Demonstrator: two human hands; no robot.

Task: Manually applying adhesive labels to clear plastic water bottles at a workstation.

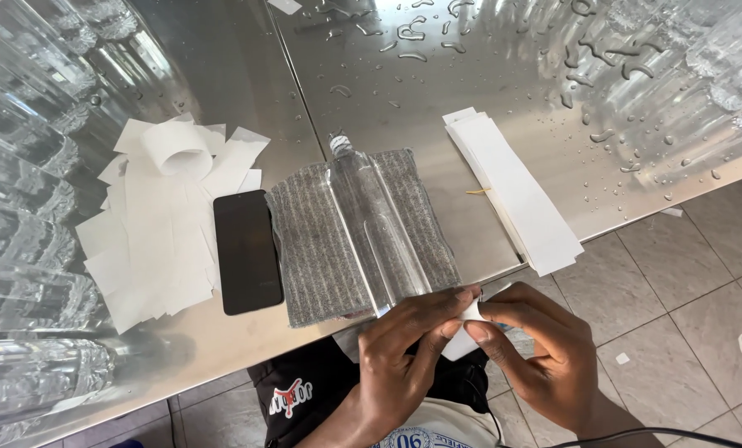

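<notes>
Nearest the camera, the left hand [404,348] and the right hand [537,353] meet just off the front edge of the surface, both pinched shut on a small white paper label [473,312]. The thumbs and forefingers close on it from either side, and more of the white strip shows below the fingers. The label looks thin, light and limp; it would likely crease or tear under a hard pull, so the edges and corners seem the sensible places to grip it, as the fingertips do now.

Just beyond the hands, a clear, empty-looking plastic bottle [375,220] lies on its side along the middle of a grey ribbed cloth [313,241], its cap end pointing away from the person. It looks light, smooth and easy to roll; the cloth probably steadies it.

Left of the cloth, just beside it, a black smartphone [246,250] lies flat with a dark screen. Farther left sits a loose heap of white paper sheets [151,241], overlapping one another, one curled at the top. Right of the cloth, a neat stack of long white label strips [516,195] runs diagonally, a yellow rubber band [477,191] at its edge.

The shiny steel surface [221,91] carries water drops at its far right, and rows of clear bottles [22,207] crowd the left side.
</notes>
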